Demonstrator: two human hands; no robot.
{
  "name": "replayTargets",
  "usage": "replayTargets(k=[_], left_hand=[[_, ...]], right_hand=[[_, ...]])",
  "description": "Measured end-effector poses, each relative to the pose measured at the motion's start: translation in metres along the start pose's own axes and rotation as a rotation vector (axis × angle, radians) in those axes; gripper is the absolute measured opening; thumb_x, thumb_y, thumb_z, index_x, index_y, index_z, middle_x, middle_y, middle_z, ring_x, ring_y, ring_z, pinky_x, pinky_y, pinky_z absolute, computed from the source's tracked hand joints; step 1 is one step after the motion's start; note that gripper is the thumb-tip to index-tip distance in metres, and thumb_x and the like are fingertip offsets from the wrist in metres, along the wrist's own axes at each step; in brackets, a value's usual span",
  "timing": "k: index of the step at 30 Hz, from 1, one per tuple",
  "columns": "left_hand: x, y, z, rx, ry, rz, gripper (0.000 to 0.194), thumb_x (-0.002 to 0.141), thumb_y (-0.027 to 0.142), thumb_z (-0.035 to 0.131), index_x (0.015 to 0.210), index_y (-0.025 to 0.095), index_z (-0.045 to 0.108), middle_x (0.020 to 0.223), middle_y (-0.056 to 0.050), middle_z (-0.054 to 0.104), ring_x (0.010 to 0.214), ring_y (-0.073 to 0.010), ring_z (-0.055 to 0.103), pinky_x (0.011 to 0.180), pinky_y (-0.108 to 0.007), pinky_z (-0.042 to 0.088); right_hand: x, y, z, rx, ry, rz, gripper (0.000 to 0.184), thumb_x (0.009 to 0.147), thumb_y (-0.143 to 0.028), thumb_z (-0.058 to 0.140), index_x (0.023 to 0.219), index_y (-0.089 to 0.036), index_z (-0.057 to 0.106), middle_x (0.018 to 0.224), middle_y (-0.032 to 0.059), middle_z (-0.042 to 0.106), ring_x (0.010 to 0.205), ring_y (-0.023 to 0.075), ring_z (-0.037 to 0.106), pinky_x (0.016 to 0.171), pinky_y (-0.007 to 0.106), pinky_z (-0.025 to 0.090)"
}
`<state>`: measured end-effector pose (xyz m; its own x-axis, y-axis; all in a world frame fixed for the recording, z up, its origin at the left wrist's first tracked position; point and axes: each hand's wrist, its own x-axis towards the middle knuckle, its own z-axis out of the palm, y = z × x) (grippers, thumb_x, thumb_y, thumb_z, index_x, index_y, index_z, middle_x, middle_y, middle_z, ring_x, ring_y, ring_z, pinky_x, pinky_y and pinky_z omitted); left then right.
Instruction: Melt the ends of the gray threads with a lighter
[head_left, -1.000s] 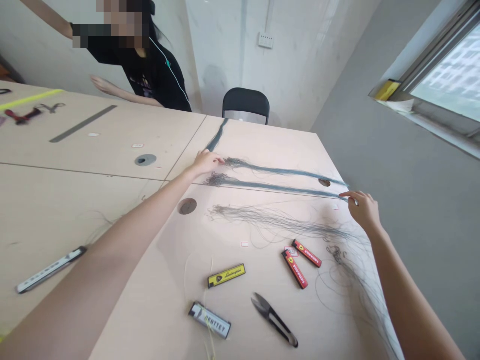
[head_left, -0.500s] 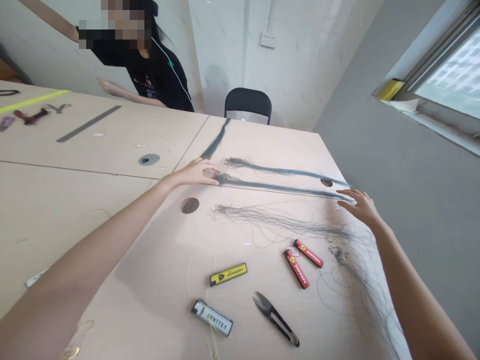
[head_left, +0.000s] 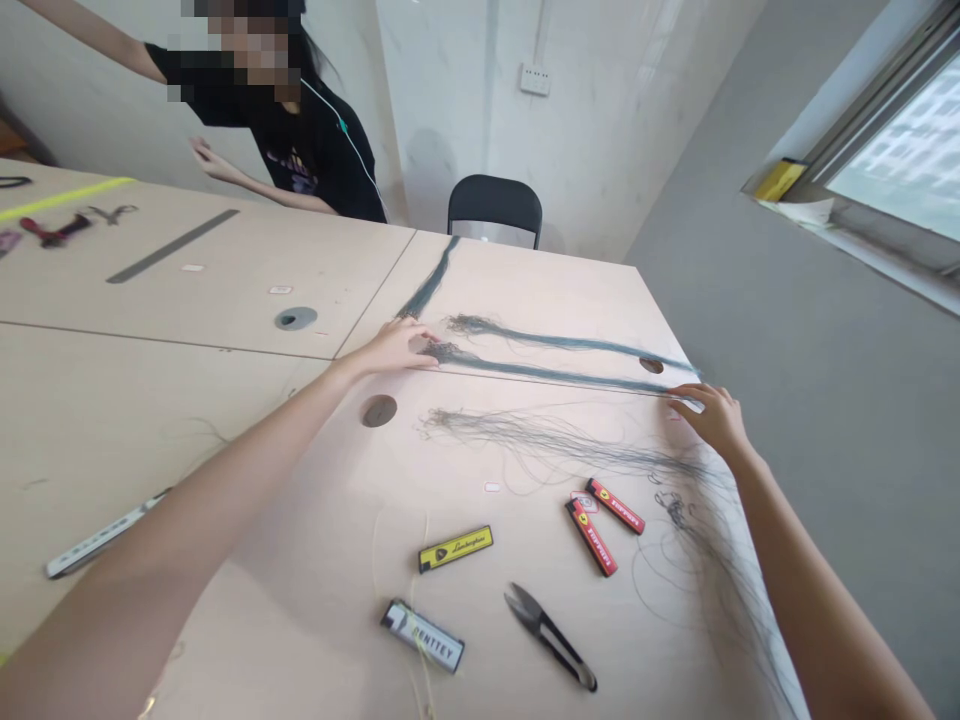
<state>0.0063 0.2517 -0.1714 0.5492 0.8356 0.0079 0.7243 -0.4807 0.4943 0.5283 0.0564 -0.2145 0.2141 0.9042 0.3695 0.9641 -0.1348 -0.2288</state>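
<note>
A long bundle of thin blue-green threads (head_left: 555,374) lies stretched across the table, with a dark tangled end on the left. My left hand (head_left: 396,346) is at that tangled end, thumb and fingers curled round its tip. At the opposite end, my right hand (head_left: 712,415) has its fingertips closed on the threads near the table's right edge. Just beyond runs a similar bundle (head_left: 555,342), roughly parallel. A darker bundle (head_left: 429,285) lies slanted behind my left hand. Nearer me spreads a looser, wispy bunch of threads (head_left: 555,437).
Thread snips (head_left: 551,637), a yellow lighter (head_left: 456,549), a grey lighter (head_left: 424,635) and two red lighters (head_left: 592,537) lie in front. Loose dark strands (head_left: 724,560) trail down the right edge. A person in black (head_left: 300,140) is across the table, beside a chair (head_left: 495,205).
My right hand has shifted slightly left, and its fingers have closed on the threads. My left hand stays at the tangled end, almost unmoved.
</note>
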Motion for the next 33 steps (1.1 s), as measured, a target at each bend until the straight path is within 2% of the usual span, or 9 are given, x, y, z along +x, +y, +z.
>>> replayTargets(k=[3, 6, 9, 12, 15, 19, 27, 30, 33], left_hand=[[-0.002, 0.006, -0.004, -0.01, -0.005, 0.017, 0.047, 0.075, 0.049, 0.063, 0.116, 0.028, 0.071, 0.119, -0.007, 0.062, 0.12, -0.029, 0.054, 0.108, -0.042, 0.043], [-0.008, 0.017, -0.006, 0.011, 0.03, 0.036, 0.046, 0.077, 0.047, 0.059, 0.115, 0.024, 0.07, 0.117, -0.009, 0.061, 0.117, -0.0303, 0.053, 0.107, -0.046, 0.043], [-0.021, 0.034, 0.001, 0.039, 0.04, 0.101, 0.046, 0.078, 0.05, 0.059, 0.111, 0.021, 0.07, 0.119, -0.011, 0.061, 0.123, -0.033, 0.048, 0.114, -0.05, 0.034], [-0.042, 0.053, 0.016, 0.068, -0.093, 0.233, 0.058, 0.077, 0.06, 0.064, 0.122, 0.024, 0.067, 0.132, -0.009, 0.06, 0.129, -0.0325, 0.044, 0.117, -0.048, 0.031], [-0.059, 0.062, 0.029, 0.115, -0.243, 0.32, 0.073, 0.08, 0.063, 0.062, 0.141, 0.023, 0.056, 0.144, -0.011, 0.053, 0.135, -0.0322, 0.041, 0.116, -0.045, 0.032], [-0.068, 0.057, 0.035, 0.152, -0.264, 0.291, 0.068, 0.085, 0.061, 0.058, 0.14, 0.022, 0.058, 0.14, -0.01, 0.058, 0.13, -0.0309, 0.047, 0.113, -0.042, 0.034], [-0.065, 0.051, 0.042, 0.211, -0.101, 0.328, 0.041, 0.094, 0.048, 0.042, 0.098, 0.025, 0.076, 0.104, -0.007, 0.074, 0.11, -0.0291, 0.057, 0.103, -0.047, 0.034], [-0.066, 0.058, 0.043, 0.213, -0.084, 0.324, 0.038, 0.094, 0.044, 0.043, 0.09, 0.024, 0.075, 0.1, -0.008, 0.074, 0.109, -0.0302, 0.057, 0.103, -0.049, 0.032], [-0.066, 0.066, 0.042, 0.203, -0.085, 0.326, 0.035, 0.092, 0.045, 0.048, 0.103, 0.023, 0.074, 0.11, -0.009, 0.072, 0.114, -0.0312, 0.055, 0.104, -0.049, 0.032]], right_hand=[[-0.002, -0.006, -0.011, -0.003, 0.041, 0.008, 0.028, 0.085, -0.043, 0.055, 0.094, -0.025, 0.076, 0.109, 0.0115, 0.074, 0.102, 0.035, 0.063, 0.089, 0.053, 0.045], [-0.013, -0.012, -0.035, 0.029, 0.05, 0.006, 0.03, 0.087, -0.039, 0.052, 0.101, -0.026, 0.075, 0.112, 0.0109, 0.072, 0.105, 0.0329, 0.063, 0.092, 0.051, 0.047], [-0.035, -0.02, -0.062, 0.13, -0.063, -0.051, 0.033, 0.087, -0.04, 0.053, 0.112, -0.029, 0.072, 0.116, 0.0092, 0.071, 0.11, 0.032, 0.063, 0.096, 0.05, 0.047], [-0.056, -0.028, -0.074, 0.16, -0.237, -0.141, 0.041, 0.086, -0.043, 0.058, 0.123, -0.03, 0.067, 0.128, 0.0099, 0.068, 0.121, 0.0338, 0.06, 0.103, 0.053, 0.044], [-0.068, -0.028, -0.071, 0.083, -0.357, -0.201, 0.047, 0.084, -0.045, 0.063, 0.129, -0.031, 0.064, 0.136, 0.0102, 0.064, 0.128, 0.0342, 0.057, 0.106, 0.056, 0.043], [-0.071, -0.02, -0.064, 0.066, -0.413, -0.172, 0.044, 0.084, -0.048, 0.065, 0.124, -0.031, 0.068, 0.131, 0.0109, 0.066, 0.126, 0.0342, 0.059, 0.104, 0.056, 0.046], [-0.072, -0.027, -0.053, 0.178, -0.186, -0.056, 0.031, 0.091, -0.047, 0.053, 0.086, -0.026, 0.076, 0.094, 0.0087, 0.075, 0.089, 0.0265, 0.069, 0.087, 0.045, 0.052], [-0.068, -0.032, -0.049, 0.148, -0.142, -0.04, 0.027, 0.089, -0.042, 0.054, 0.082, -0.025, 0.073, 0.094, 0.0102, 0.074, 0.091, 0.0297, 0.067, 0.09, 0.051, 0.049], [-0.06, -0.051, -0.046, 0.157, -0.122, -0.082, 0.021, 0.088, -0.039, 0.057, 0.092, -0.025, 0.073, 0.107, 0.0108, 0.072, 0.106, 0.0318, 0.064, 0.098, 0.052, 0.045]])
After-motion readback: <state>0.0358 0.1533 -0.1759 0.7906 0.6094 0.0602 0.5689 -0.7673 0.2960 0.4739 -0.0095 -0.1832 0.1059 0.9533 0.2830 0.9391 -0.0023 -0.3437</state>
